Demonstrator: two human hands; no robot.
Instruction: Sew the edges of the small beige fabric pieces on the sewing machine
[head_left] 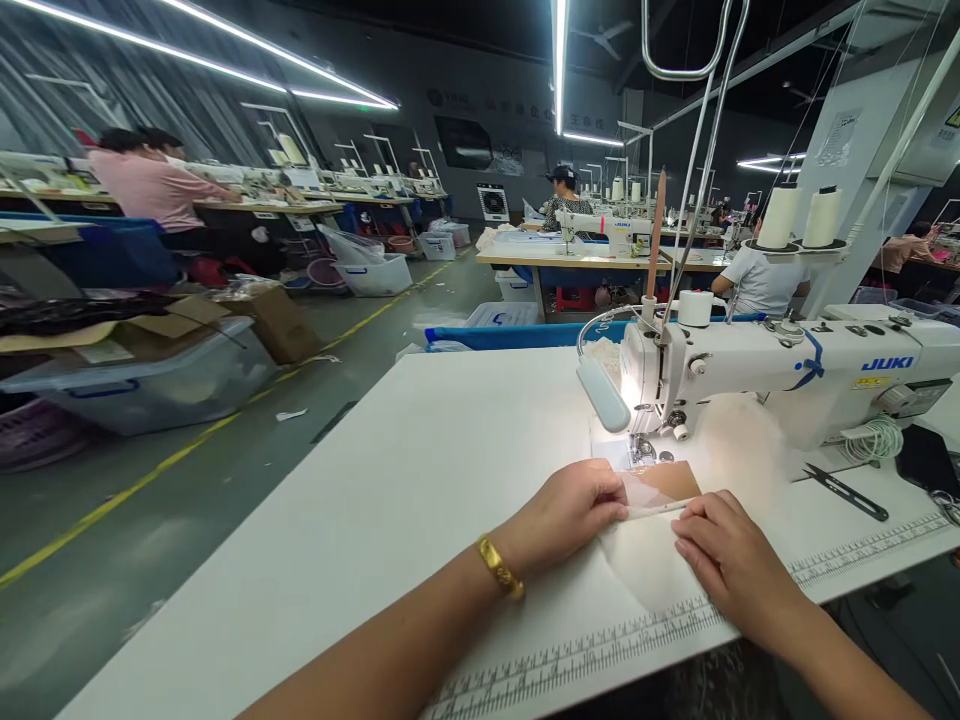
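A white sewing machine (pixel 810 360) with a lit needle area stands on the white table. In front of its presser foot (pixel 641 450) lies sheer pale fabric (pixel 645 560) with a folded edge, beside a tan piece (pixel 675 481). My left hand (pixel 574 510), a gold bracelet at its wrist, pinches the left end of the folded edge, just below the needle area. At the right end of that edge, my right hand (pixel 724 550) grips the same fabric with bent fingers.
Black thread snips (pixel 847 492) and a dark phone-like object (pixel 928 460) lie to the right. A printed ruler strip (pixel 585 655) follows the front edge. Other people sit at machines beyond; plastic bins (pixel 165 380) stand on the floor at left.
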